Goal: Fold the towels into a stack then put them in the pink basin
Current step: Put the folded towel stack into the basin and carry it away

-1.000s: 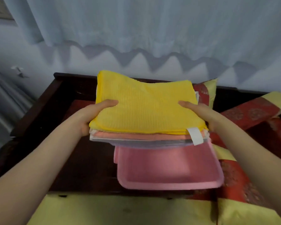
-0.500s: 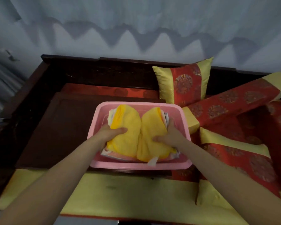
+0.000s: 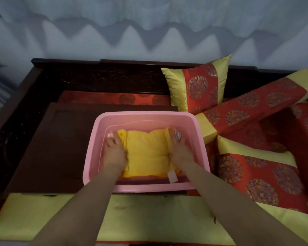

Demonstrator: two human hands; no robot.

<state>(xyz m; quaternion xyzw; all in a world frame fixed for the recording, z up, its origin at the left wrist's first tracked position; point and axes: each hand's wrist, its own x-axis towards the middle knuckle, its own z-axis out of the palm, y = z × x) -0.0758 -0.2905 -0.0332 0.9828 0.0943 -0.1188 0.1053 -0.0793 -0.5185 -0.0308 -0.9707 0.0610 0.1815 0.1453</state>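
Now the folded towel stack (image 3: 147,155), yellow on top, lies inside the pink basin (image 3: 146,116); left hand (image 3: 114,153) and right hand (image 3: 180,151) press flat against its sides, fingers seemingly tucked downward; soft, light, yielding cloth, best held by the edges.

Probably a home sitting room: carved dark wooden sofa (image 3: 100,80), red-and-gold silk cushions (image 3: 197,86), pale curtain (image 3: 149,13).

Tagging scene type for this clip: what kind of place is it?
Probably a home sitting room: a dark carved wooden sofa with red-and-gold cushions, pale curtains behind, and a low dark table holding the pink basin.
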